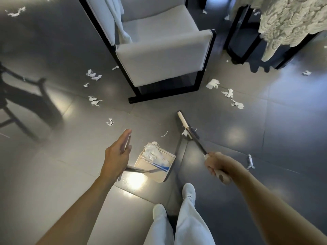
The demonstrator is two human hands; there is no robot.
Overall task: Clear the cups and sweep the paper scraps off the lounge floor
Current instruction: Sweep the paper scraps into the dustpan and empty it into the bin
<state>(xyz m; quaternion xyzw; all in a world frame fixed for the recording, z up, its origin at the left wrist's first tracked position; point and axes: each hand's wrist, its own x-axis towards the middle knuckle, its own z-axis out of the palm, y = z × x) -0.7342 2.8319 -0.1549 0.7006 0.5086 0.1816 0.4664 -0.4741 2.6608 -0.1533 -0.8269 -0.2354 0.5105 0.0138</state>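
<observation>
Where torn white paper scraps (154, 153) are heaped in the beige dustpan (168, 155), more lie scattered across the glossy grey floor (53, 165) around the grey chair (164, 55). The left hand (115, 156) pinches the dustpan's upright handle between thumb and nearly straight fingers. The right hand (216, 165), arm stretched forward, is fisted round the broom (184, 122), whose head lies just beyond the pan.

No legible text, label or number anywhere.
</observation>
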